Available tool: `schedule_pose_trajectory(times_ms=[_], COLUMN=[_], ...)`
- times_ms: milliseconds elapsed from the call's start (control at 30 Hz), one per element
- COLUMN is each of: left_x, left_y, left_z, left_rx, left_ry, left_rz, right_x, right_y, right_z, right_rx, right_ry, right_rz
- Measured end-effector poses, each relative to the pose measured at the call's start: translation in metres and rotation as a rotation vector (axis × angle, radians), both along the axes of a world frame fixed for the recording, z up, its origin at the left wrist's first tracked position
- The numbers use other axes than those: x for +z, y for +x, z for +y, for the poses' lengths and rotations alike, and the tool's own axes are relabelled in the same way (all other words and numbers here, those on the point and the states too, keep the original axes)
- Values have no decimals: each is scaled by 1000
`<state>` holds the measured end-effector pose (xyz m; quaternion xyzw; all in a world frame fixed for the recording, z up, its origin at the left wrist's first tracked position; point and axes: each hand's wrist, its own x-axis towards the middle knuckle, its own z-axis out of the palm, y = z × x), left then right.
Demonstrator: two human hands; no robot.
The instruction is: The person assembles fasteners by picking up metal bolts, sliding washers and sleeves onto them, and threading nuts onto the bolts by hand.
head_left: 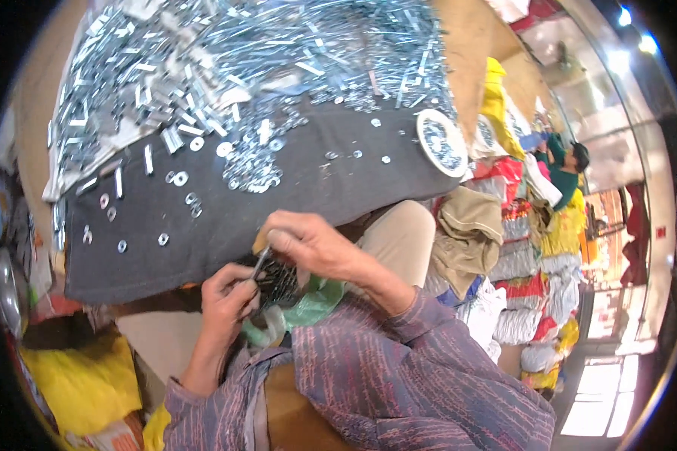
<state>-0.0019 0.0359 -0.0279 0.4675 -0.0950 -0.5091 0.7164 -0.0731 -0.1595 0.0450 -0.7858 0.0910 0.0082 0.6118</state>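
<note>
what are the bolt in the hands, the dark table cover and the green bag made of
Bolt, held between left hand and right hand: looks like bright plated steel, silvery with glints.
Dark cover: seemingly matte felt-like cloth, no shine, soft drooping edge.
Green bag: probably thin plastic film, translucent and crumpled.

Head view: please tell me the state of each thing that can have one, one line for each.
Left hand: closed, gripping a bolt.
Right hand: fingers pinched on the bolt's upper end.
Bolt: held tilted between both hands.
Green plastic bag: open, crumpled, below the hands.
Washers: lying loose on the dark cloth.
Round white container: open, tilted.
</note>
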Motion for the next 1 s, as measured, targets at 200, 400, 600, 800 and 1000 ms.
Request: schedule_pose_trajectory(times_ms=[200,400,600,800,1000], left_x=[13,3,5,3,2], left_y=[-1,-1,-1,-3,-4], left_z=[-7,-6,-5,-8,-8], left_rx=[47,1,33,21,36], left_ry=[-57,-81,-30,16,58], left_rz=[-69,-211,-178,-180,-191], right_x=[2,-33,-39,-14,0], right_y=[-3,12,12,10,-2], right_z=[-38,-99,-126,-96,1], right_rx=[-254,-599,-559,-612,-359], right_ry=[-449,-1183,-972,-1000,-246], right_rz=[-223,-109,-54,-244,-286])
